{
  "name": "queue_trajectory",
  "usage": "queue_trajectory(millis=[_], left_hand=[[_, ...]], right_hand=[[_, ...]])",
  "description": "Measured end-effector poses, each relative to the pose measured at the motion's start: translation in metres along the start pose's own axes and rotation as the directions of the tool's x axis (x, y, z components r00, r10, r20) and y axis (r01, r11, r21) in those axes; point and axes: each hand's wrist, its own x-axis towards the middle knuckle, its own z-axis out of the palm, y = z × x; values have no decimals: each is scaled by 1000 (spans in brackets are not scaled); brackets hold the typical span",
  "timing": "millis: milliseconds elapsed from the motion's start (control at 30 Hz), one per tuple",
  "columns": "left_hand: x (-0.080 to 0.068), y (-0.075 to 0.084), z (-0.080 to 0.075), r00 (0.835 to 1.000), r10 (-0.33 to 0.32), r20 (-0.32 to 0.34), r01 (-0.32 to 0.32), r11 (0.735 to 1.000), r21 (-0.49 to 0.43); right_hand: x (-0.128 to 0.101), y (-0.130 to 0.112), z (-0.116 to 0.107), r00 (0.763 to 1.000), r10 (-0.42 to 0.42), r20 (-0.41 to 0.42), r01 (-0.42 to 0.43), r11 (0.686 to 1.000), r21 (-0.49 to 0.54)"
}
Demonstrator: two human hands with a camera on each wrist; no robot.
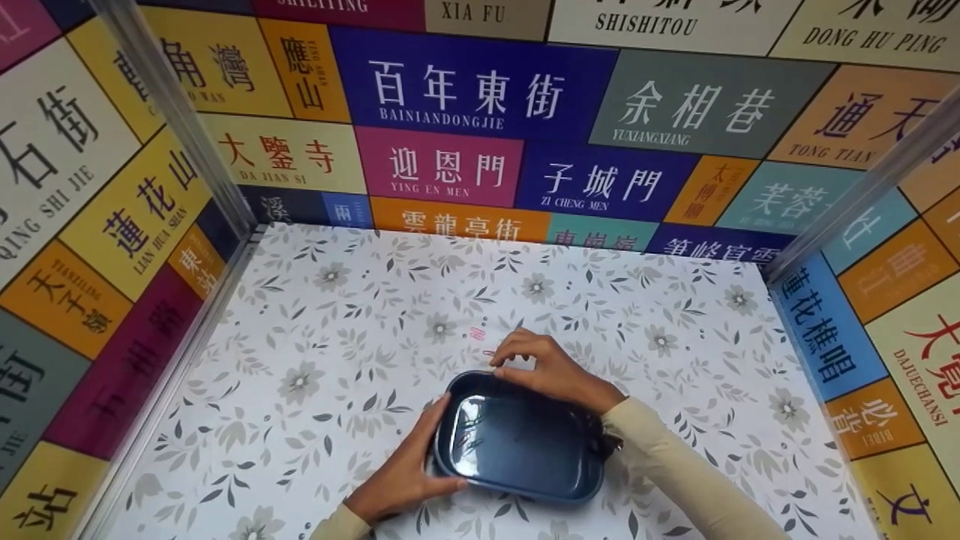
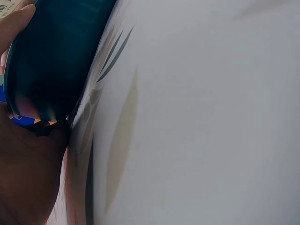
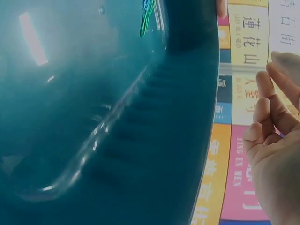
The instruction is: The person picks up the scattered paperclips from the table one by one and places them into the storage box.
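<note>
Near the front middle of the floral-patterned white table covering (image 1: 315, 315) sits a dark blue glossy plastic rectangular tray with rounded corners (image 1: 517, 439), shallow, raised rim all round, a pale glare patch on its inner floor at the left. Its long side runs roughly left to right, slightly skewed. In the right wrist view the tray (image 3: 117, 122) fills most of the frame, teal-blue and shiny, with a ribbed inner wall and a few coloured paper clips (image 3: 147, 14) lying at the top. The left hand (image 1: 405, 469) rests against the tray's left rim, fingers fairly straight along the edge, thumb under the front corner; the left wrist view shows a fingertip (image 2: 16, 23) over the tray (image 2: 51, 56) edge, a real grip cannot be told. The right hand (image 1: 544, 367) sits at the tray's far rim, fingers curled, tips pinched together just past the edge; whether something is pinched cannot be told. Colourful panels with Chinese street names (image 1: 472, 97) wall the table on three sides.
</note>
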Motion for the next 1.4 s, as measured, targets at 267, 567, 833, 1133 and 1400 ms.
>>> queue_trajectory(millis=[267,567,833,1133,1400], left_hand=[[-1,1,0,1000,5,-11,-5,1000,25],[-1,0,0,1000,14,-10,-14,1000,20],[-2,0,0,1000,25,-12,-24,1000,12],[-2,1,1,1000,4,-7,-4,1000,13],[-1,2,0,1000,-10,-1,10,1000,16]], right_hand=[[5,-13,-14,986,162,-37,-161,986,38],[6,-2,-28,947,322,-11,-321,944,77],[-2,41,-32,913,408,-2,-406,910,78],[-6,59,-40,891,453,-38,-444,885,140],[-5,61,-47,874,482,-52,-470,869,156]])
